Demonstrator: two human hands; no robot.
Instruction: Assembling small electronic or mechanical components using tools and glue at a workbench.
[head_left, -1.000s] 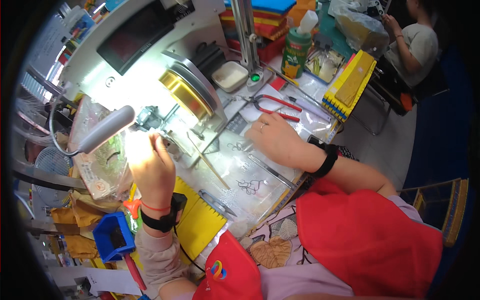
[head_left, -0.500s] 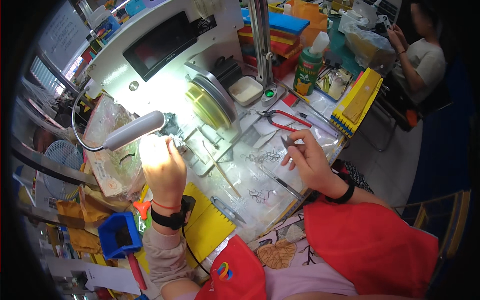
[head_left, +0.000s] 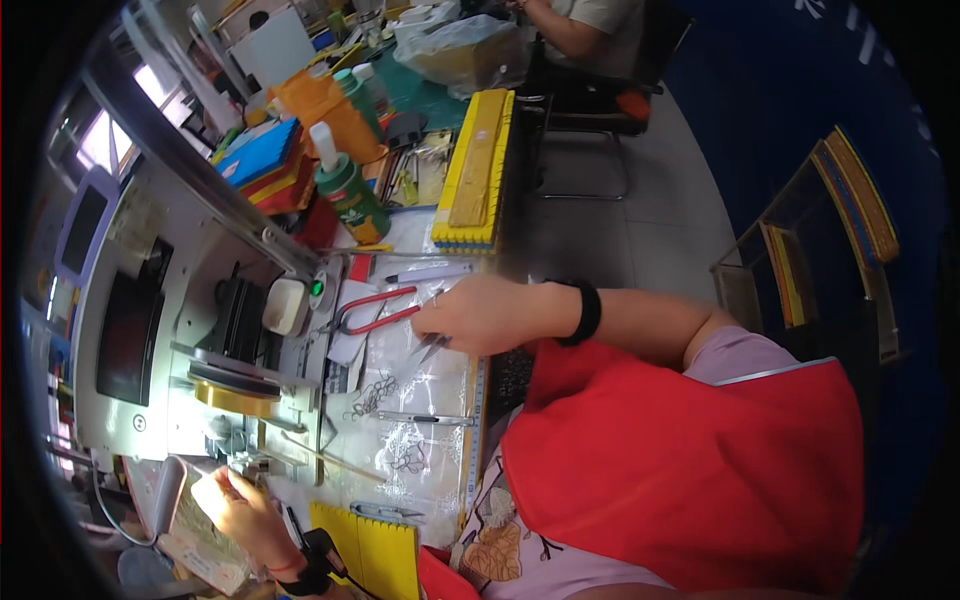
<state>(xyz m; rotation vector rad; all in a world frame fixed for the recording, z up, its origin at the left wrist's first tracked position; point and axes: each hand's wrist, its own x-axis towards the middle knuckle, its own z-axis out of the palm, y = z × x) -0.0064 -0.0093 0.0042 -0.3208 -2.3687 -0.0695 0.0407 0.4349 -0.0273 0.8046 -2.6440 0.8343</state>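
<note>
Overhead, right hand (head_left: pixel 480 315) stretched across the bench, fingers pinching tweezers (head_left: pixel 432 348) beside red-handled pliers (head_left: pixel 375 310), left hand (head_left: pixel 240 505) curled under the lamp, grip unclear.

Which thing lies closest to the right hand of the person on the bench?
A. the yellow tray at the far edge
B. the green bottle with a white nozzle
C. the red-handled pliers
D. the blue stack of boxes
C: the right hand rests on the clear sheet just beside the red-handled pliers, while the green bottle and the yellow tray lie farther up the bench.
</note>
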